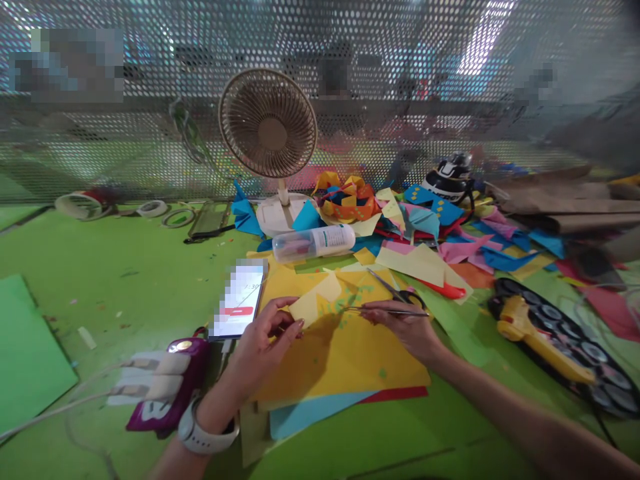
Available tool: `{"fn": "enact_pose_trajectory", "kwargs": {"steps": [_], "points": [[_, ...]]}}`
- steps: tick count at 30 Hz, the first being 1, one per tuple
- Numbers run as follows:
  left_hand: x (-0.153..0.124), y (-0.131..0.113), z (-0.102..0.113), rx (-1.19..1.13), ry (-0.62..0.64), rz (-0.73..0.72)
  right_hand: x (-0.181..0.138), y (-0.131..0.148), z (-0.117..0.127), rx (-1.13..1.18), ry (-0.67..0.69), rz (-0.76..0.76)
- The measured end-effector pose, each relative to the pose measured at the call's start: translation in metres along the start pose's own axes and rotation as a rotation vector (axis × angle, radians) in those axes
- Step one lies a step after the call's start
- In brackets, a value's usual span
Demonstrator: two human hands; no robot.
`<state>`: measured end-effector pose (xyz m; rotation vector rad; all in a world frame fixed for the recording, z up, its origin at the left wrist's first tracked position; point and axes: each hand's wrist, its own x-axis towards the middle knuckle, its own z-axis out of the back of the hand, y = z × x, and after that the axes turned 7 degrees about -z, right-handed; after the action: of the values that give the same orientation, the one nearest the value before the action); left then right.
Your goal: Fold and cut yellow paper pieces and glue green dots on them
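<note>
My left hand (274,337) pinches the lower left edge of a small pale yellow paper piece (316,299). In my right hand (400,325) is a pair of thin metal tweezers (367,309), its tips pointing left toward small green paper bits (345,303) beside the pale piece. Whether the tips hold a bit is too small to tell. Both hands are above a stack of yellow paper sheets (350,363), with blue and red sheets showing at its lower edge. Black-handled scissors (395,288) lie just behind my right hand.
A lit phone (237,300) and a purple power bank (175,380) with cables lie left. Behind are a clear bottle (314,242), a small fan (270,127) and folded colored paper (350,200). A yellow glue gun (543,340) rests on a black palette (613,377) at right.
</note>
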<state>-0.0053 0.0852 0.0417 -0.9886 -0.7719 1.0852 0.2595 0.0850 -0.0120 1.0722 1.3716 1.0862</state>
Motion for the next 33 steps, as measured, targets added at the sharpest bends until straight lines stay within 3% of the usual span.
{"fn": "enact_pose_trajectory", "kwargs": {"steps": [22,33], "points": [[0.0,0.004,-0.002,0.018,0.025,-0.032,0.006,0.005,-0.003,0.104,-0.02,-0.019],[-0.001,0.005,0.0,0.012,0.02,-0.039,0.006,0.004,-0.006,-0.02,-0.027,0.031]]}}
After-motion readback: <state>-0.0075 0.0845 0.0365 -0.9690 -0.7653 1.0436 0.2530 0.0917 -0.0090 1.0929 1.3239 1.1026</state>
